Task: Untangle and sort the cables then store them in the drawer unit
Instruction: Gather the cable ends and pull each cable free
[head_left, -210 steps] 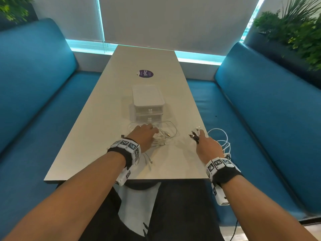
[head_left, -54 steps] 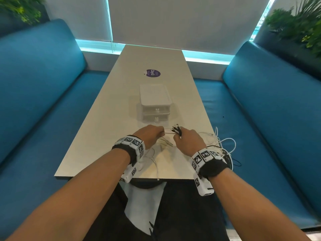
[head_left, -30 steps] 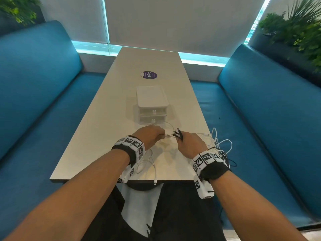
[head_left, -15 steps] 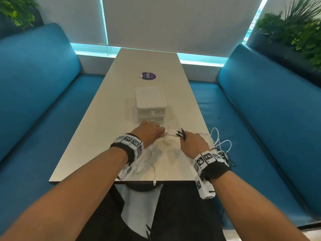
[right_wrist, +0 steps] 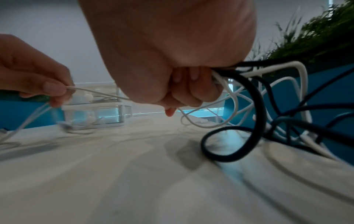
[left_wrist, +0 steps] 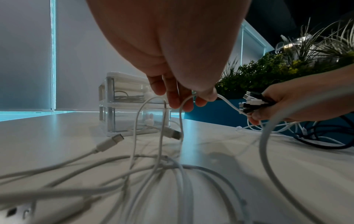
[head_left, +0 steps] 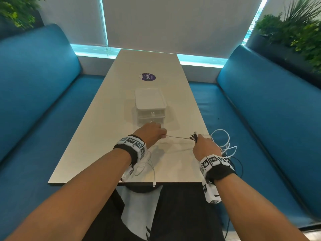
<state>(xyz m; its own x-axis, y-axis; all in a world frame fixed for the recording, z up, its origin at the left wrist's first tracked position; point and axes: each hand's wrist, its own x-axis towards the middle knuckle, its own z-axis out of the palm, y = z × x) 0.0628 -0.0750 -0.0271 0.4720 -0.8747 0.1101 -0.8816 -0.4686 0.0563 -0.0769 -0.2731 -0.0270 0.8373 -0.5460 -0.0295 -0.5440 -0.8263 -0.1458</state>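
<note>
White cable (head_left: 177, 137) pinched by left hand (head_left: 151, 134); right hand (head_left: 205, 148) fists bundle (right_wrist: 249, 94).

Left hand (head_left: 151, 134) pinches a thin white cable (head_left: 177, 137) drawn taut to right hand (head_left: 205, 148), which grips a bundle of plugs (head_left: 194, 136). Drawer unit (head_left: 150, 106) stands on the surface (head_left: 104, 129) just beyond the left hand.

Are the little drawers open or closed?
Closed: both fronts of the drawer unit sit flush with its frame, knobs lined up.
</note>
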